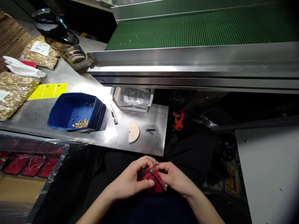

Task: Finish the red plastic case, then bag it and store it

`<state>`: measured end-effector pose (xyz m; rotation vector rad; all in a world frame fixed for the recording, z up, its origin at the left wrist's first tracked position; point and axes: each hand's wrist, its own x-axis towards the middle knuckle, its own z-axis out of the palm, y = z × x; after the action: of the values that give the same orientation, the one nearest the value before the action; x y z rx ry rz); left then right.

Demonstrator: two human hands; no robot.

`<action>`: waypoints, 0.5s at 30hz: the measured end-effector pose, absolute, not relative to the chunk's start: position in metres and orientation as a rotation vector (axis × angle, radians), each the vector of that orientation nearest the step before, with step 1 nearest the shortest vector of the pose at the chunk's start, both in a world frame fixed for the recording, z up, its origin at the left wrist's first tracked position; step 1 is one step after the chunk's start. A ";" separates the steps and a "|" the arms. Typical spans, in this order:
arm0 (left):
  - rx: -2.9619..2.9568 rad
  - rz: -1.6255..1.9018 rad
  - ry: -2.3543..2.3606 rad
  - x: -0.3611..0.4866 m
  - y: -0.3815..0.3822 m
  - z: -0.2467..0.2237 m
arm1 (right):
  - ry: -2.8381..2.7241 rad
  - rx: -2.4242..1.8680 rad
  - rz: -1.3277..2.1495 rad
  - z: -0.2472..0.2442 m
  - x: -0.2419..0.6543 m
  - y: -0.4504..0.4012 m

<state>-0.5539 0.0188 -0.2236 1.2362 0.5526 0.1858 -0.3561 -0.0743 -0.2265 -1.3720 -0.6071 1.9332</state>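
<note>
Just in front of my body, over my lap, a small red and black packet (157, 182) in clear film is held between both hands. My left hand (134, 179) grips it from the left, its thumb pressed on the red face. From the right, my right hand (174, 177) closes its fingers on the packet's upper edge; those fingertips are partly hidden. A half-round pale disc (134, 132) and small black nippers (150, 130) lie on the metal table (116, 137) beyond my hands.
A blue bin (76, 113) holds small brass-coloured pieces, beside a utility knife (113, 114) and a grey tray (133, 99). Bags of brass pieces (16, 93) lie left. The green conveyor (187, 28) crosses behind. Red packets (34, 165) fill part of a lined box at lower left.
</note>
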 end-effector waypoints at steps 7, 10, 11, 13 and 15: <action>0.938 0.334 0.807 -0.555 0.006 -0.249 | -0.656 -1.417 1.814 -0.226 -0.343 -0.086; 0.860 0.362 0.849 -0.555 0.006 -0.249 | -0.882 -1.452 1.759 -0.219 -0.347 -0.080; 0.852 0.351 0.847 -0.556 0.007 -0.247 | -0.898 -1.443 1.760 -0.218 -0.349 -0.077; 0.846 0.299 0.813 -0.561 0.009 -0.239 | -0.838 -1.357 1.816 -0.218 -0.355 -0.071; 0.886 0.258 0.766 -0.569 0.013 -0.229 | -0.711 -1.195 1.943 -0.220 -0.360 -0.068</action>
<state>-0.5689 0.0128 -0.2292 0.8865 0.7658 0.2579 -0.3597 -0.0684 -0.2197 -1.1951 -0.7111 1.9426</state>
